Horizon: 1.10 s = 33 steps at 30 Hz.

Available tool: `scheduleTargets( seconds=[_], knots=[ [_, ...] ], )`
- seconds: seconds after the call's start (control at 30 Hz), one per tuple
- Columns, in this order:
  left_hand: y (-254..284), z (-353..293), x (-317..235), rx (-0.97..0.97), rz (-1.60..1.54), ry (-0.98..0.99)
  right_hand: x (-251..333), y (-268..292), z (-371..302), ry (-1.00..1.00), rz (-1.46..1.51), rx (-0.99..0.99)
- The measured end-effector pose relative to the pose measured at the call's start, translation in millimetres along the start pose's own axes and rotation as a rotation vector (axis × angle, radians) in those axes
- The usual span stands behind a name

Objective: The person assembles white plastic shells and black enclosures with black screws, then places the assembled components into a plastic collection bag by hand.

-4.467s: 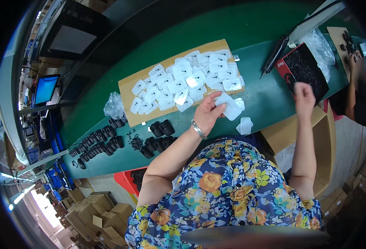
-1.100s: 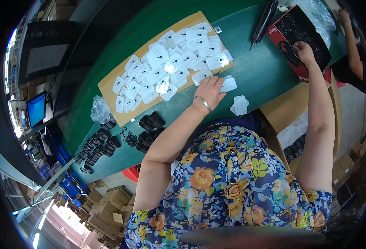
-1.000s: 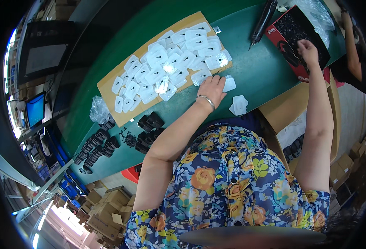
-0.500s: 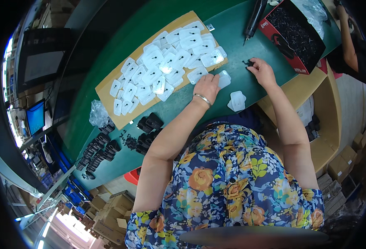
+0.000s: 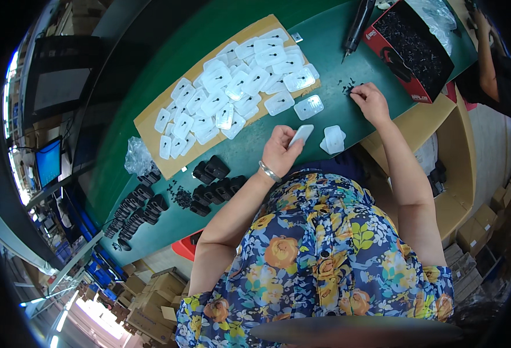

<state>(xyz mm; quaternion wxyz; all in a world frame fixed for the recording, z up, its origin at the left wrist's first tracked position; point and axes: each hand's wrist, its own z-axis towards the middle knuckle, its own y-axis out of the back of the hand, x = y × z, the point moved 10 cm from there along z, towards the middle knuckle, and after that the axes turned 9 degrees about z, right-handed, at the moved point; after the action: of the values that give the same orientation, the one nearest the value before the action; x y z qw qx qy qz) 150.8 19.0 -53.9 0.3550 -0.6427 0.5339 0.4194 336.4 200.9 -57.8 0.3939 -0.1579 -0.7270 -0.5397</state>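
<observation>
My left hand (image 5: 279, 152) grips a translucent plastic lid (image 5: 302, 134) between thumb and fingers, tilted above the bench's near side. To the right, my right hand (image 5: 373, 105) has its fingertips pinched together at a few small black parts (image 5: 348, 86) lying on the bench; whether one is between them is too small to tell. A single lid (image 5: 309, 108) with a small dark mark lies beyond my left hand, beside another lid (image 5: 279, 103) at the cardboard's edge. Between my hands, nearer me, is a short stack of lids (image 5: 332, 139).
Many lids, each with a small black part, cover a cardboard sheet (image 5: 167, 167) on the green bench. A black electric screwdriver (image 5: 357, 29) and a red box (image 5: 383, 46) of small black parts are at far right. Black housings (image 5: 212, 168) stand in rows at left. Another person's arm (image 5: 487, 64) shows.
My left hand has drawn back toward me and now holds a lid up off the bench. My right hand has shifted slightly right, exposing the small black parts by its fingertips.
</observation>
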Motion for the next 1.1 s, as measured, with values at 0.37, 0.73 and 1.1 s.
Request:
scheduleTargets(
  seconds=[0.37,0.73,1.1],
  knots=[
    [8,-22,-67,-0.116,0.415,-0.484,25,-18,-8,0.143,-0.253,-0.032],
    [15,-16,-35,-0.140,-0.226,-0.064,111,2,-68,0.110,0.511,-0.101],
    [1,-5,-43,-0.021,-0.382,0.032,132,-68,-91,-0.259,1.325,0.108]
  ],
)
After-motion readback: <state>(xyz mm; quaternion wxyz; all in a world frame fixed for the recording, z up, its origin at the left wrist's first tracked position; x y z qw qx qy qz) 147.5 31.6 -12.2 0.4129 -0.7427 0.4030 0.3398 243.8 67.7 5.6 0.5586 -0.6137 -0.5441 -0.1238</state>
